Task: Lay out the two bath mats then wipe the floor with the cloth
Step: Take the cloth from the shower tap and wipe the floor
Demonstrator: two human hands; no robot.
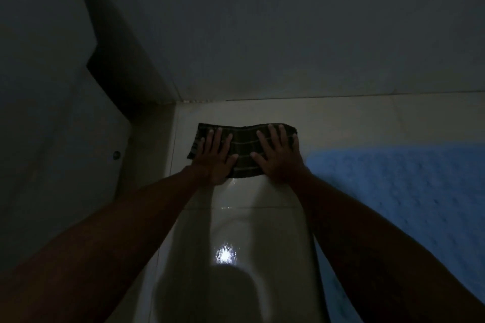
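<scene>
A dark checked cloth (242, 143) lies flat on the pale glossy tiled floor (236, 217), close to the far wall. My left hand (216, 156) presses on its left half with fingers spread straight. On the cloth's right half my right hand (277, 153) lies flat, fingers straight too. A blue textured bath mat (393, 191) is spread on the floor to the right of my right arm. Only this one mat is in view.
The room is dim. A wall (288, 34) rises just beyond the cloth. At the left stands a door or cabinet panel (65, 139) with a small round knob (116, 155). A bright light reflection (224, 255) shows on the tiles between my arms.
</scene>
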